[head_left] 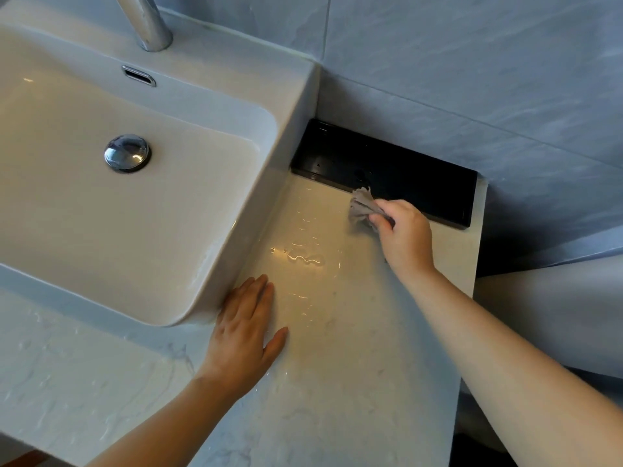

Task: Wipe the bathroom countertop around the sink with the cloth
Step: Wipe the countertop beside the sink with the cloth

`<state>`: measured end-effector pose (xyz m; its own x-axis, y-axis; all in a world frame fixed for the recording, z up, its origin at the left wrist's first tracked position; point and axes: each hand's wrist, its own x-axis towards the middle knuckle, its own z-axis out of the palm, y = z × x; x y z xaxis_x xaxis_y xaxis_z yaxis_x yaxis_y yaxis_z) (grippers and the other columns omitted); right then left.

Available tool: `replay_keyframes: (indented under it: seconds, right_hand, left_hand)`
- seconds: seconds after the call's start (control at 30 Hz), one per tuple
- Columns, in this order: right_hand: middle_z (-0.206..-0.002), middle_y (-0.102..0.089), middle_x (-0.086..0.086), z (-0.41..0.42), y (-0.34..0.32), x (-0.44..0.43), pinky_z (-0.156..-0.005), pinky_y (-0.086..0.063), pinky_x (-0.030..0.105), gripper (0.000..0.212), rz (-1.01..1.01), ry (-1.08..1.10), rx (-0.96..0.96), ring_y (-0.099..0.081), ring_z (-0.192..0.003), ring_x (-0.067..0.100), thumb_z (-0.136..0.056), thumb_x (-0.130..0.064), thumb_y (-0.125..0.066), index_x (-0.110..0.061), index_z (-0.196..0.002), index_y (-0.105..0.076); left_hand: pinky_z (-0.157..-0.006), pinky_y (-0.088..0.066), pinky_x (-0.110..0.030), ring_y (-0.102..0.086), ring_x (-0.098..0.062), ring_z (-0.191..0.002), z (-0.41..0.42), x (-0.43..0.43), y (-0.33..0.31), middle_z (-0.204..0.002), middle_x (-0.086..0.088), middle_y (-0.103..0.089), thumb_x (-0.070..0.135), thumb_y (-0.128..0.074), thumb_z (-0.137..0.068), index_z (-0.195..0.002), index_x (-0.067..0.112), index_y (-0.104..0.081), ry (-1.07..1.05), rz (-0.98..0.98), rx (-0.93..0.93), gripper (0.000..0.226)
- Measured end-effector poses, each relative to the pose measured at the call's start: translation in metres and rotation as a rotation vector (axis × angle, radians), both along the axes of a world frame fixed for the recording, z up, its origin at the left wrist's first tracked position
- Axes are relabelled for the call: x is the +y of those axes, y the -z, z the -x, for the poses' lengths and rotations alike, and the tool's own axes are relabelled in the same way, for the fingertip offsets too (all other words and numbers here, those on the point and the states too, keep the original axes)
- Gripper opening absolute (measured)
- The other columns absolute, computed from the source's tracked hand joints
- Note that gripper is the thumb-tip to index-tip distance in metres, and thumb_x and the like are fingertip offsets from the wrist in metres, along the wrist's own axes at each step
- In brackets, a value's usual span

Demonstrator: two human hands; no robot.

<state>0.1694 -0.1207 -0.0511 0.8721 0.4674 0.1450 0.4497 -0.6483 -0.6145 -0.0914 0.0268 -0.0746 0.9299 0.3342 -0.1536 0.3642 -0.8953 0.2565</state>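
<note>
Cloth (362, 207), grey and crumpled, bunched in right hand (403, 235).

A bathroom. A white ceramic sink (219, 69) sits on top of a pale, marble-veined table (354, 382). A chrome tap (148, 25) rises from the sink's back rim, with an overflow slot (139, 75) just below it and a chrome pop-up plug (127, 153) in the bowl. Large grey-blue wall tiles (472, 62) with thin joints run behind. A black tray (387, 170) lies against the wall, and water (305, 259) pools on the table beside the sink
</note>
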Motion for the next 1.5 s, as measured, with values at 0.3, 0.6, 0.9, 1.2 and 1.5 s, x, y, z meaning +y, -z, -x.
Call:
replay_keyframes:
  seconds: [0.3, 0.6, 0.9, 1.2, 1.5]
  right_hand:
    - [-0.105, -0.064, 0.001, 0.01, 0.018, 0.017, -0.076, -0.044, 0.025, 0.029, 0.038, 0.019, -0.039, -0.056, -0.095, 0.019, -0.087, -0.015, -0.065, -0.012, -0.116, -0.068]
    - [-0.101, -0.063, 0.0, 0.089, 0.026, -0.003, -0.072, -0.049, 0.029, 0.025, 0.005, -0.104, -0.04, -0.057, -0.091, 0.02, -0.084, -0.015, -0.066, -0.014, -0.108, -0.07]
    - [-0.094, -0.064, -0.006, 0.093, -0.001, -0.012, -0.075, -0.048, 0.018, 0.022, -0.065, -0.153, 0.204, -0.058, -0.086, 0.01, -0.084, -0.012, -0.068, -0.016, -0.105, -0.072]
    - [-0.104, -0.065, 0.003, -0.005, 0.004, 0.04, -0.076, -0.046, 0.028, 0.027, 0.062, -0.085, -0.026, -0.057, -0.096, 0.021, -0.089, -0.016, -0.063, -0.012, -0.115, -0.068]
    - [-0.101, -0.061, 0.0, 0.035, 0.016, 0.039, -0.074, -0.035, 0.018, 0.028, 0.022, -0.118, 0.015, -0.048, -0.092, 0.01, -0.089, -0.017, -0.063, -0.013, -0.116, -0.068]
  left_hand:
    - [-0.112, -0.026, -0.04, -0.029, -0.021, -0.138, 0.001, 0.002, 0.003, -0.15, -0.005, -0.036, 0.059, -0.035, -0.089, -0.145, 0.013, -0.035, 0.009, -0.02, 0.019, 0.072]
    - [-0.111, -0.025, -0.042, -0.029, -0.021, -0.137, 0.0, 0.001, 0.001, -0.149, -0.005, -0.038, 0.06, -0.036, -0.088, -0.143, 0.013, -0.038, -0.005, 0.002, 0.01, 0.072]
    - [-0.112, -0.021, -0.041, -0.031, -0.022, -0.138, 0.002, 0.002, -0.002, -0.15, -0.005, -0.037, 0.061, -0.034, -0.088, -0.145, 0.014, -0.036, 0.01, -0.009, 0.051, 0.073]
    - [-0.112, -0.02, -0.037, -0.033, -0.023, -0.139, 0.0, 0.0, -0.003, -0.15, -0.003, -0.037, 0.062, -0.034, -0.088, -0.146, 0.016, -0.035, -0.028, 0.024, 0.043, 0.074]
    - [-0.115, -0.014, -0.032, -0.022, -0.019, -0.143, 0.003, -0.004, -0.007, -0.156, 0.0, -0.024, 0.064, -0.028, -0.088, -0.149, 0.019, -0.026, -0.081, 0.142, -0.014, 0.076]
